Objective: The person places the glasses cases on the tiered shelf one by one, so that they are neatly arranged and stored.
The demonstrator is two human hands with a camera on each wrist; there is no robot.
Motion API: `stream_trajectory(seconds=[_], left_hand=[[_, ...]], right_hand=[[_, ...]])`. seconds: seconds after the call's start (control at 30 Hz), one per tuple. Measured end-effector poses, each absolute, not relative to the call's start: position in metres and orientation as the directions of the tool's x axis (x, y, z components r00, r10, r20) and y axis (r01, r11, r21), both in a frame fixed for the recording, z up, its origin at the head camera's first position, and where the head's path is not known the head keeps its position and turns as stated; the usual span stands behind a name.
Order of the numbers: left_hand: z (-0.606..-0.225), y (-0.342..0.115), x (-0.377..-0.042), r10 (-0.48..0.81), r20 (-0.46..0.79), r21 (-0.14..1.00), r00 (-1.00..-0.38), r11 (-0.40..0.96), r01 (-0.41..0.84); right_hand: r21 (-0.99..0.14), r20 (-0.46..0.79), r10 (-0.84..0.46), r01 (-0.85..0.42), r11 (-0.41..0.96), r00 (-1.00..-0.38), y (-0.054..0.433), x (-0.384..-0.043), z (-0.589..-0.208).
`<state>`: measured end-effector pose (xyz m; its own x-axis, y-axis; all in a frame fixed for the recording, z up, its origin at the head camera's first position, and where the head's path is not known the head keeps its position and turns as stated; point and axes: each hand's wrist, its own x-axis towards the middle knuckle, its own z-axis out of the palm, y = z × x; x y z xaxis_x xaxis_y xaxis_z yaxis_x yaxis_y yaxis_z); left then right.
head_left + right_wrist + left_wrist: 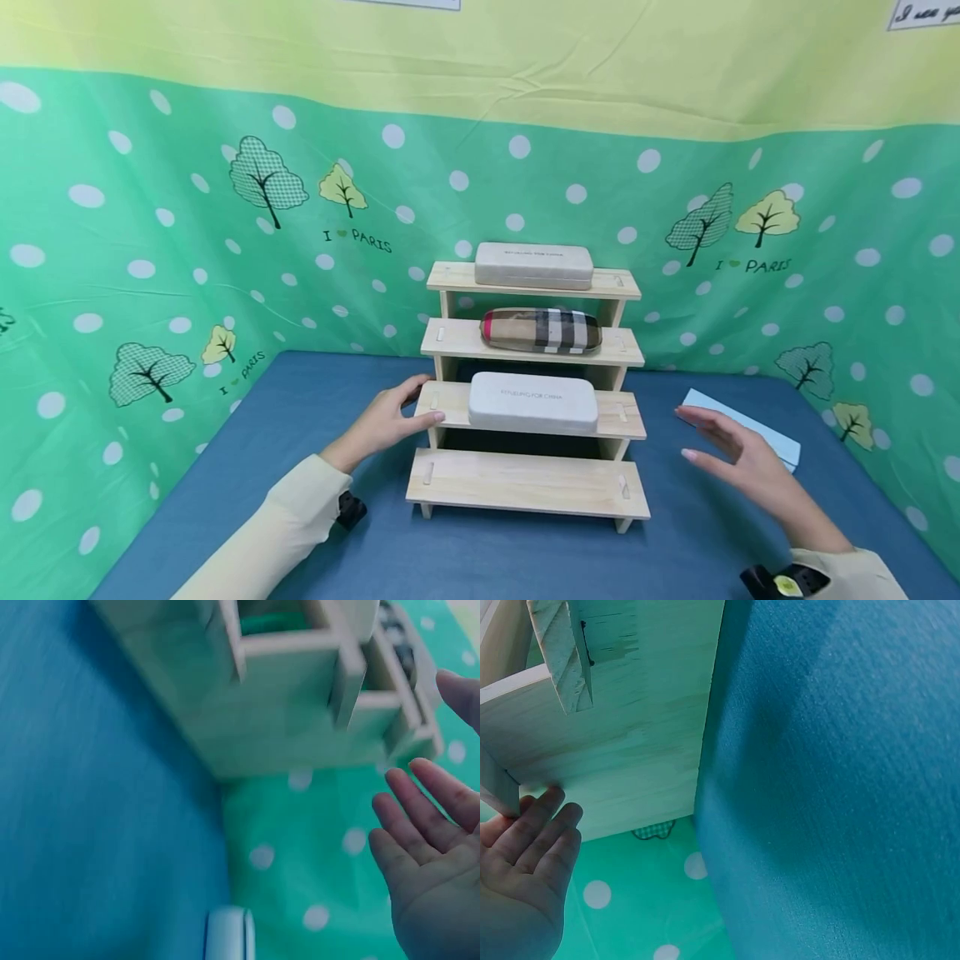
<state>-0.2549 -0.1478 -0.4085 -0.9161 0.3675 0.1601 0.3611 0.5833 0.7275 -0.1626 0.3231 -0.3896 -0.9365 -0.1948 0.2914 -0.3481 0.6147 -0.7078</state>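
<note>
A wooden tiered display stand (525, 482) stands on the table. My left hand (384, 423) holds the left end of its second step from the bottom, thumb at the front edge and fingers behind. In the left wrist view, the fingers (536, 844) lie against the stand's side. On that step sits a white glasses case (532, 402). Above it rests a plaid glasses case (542, 331), and a greyish-white case (533, 267) lies on the top step. My right hand (742, 458) hovers right of the stand, fingers apart, holding nothing. Behind it lies a light-blue case (757, 433).
A blue cloth (360, 542) covers the table. Behind the stand hangs a green and yellow curtain (420, 167) with dots and trees. The bottom step bears nothing. A black band (785, 581) circles the right wrist.
</note>
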Motion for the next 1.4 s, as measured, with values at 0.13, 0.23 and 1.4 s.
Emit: stream_trajectory(seconds=[0.13,0.23,1.4], left_hand=[[-0.408,-0.147,-0.255,0.365,0.155,0.734,-0.918,0.580,0.354],[-0.407,-0.146,-0.255,0.368,0.156,0.734,-0.917,0.578,0.357],[-0.410,-0.148,-0.256,0.361,0.159,0.734,-0.919,0.580,0.354]], right_hand=[[-0.701,0.276,-0.140,-0.299,0.648,-0.951,0.345,-0.165,-0.400],[-0.706,0.258,-0.104,-0.261,0.658,-0.960,0.363,-0.167,-0.408],[-0.686,0.046,0.151,0.079,0.723,-0.987,0.463,-0.192,-0.445]])
